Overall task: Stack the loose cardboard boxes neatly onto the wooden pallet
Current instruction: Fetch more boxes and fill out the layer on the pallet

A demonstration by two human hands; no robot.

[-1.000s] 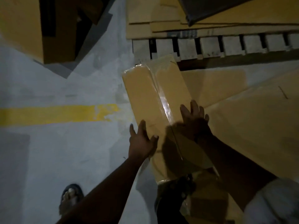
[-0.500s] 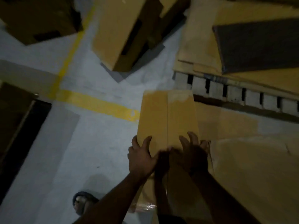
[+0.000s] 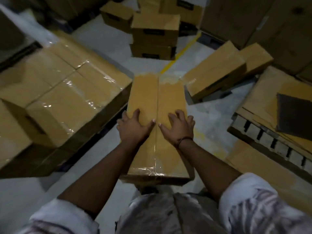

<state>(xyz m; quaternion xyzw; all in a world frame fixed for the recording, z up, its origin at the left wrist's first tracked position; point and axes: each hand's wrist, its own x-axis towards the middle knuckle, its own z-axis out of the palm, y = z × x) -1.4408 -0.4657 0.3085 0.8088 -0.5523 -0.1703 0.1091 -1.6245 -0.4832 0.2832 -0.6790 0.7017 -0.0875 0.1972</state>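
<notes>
"So, what is being held, and where?"

"A long box (image 3: 157, 105) is held lengthwise in front of the body, above the floor (image 3: 207, 119). It is gripped by the left hand (image 3: 133, 127), with the thumb laid on top and the fingers hooked over the left edge. It is gripped likewise by the right hand (image 3: 181, 127), with bent fingers spread towards the right edge."

"Is the pallet seen?"

"Yes. The pallet (image 3: 265, 137) is seen at the right, with its slats showing along the near side. It is covered with flat cardboard (image 3: 263, 92) and a dark sheet (image 3: 295, 115). No box is seen stacked on the part that shows. The held box is apart from it, to its left."

"How much is judged to be left?"

"Nearly all, it would seem. On the floor near the pallet two boxes (image 3: 217, 71) are seen lying askew, and a small stack (image 3: 155, 34) is seen further back. A wrapped block (image 3: 64, 92) is seen at the left; whether it belongs to the job cannot be told. The held box is not yet carried across and set down squarely."
</notes>
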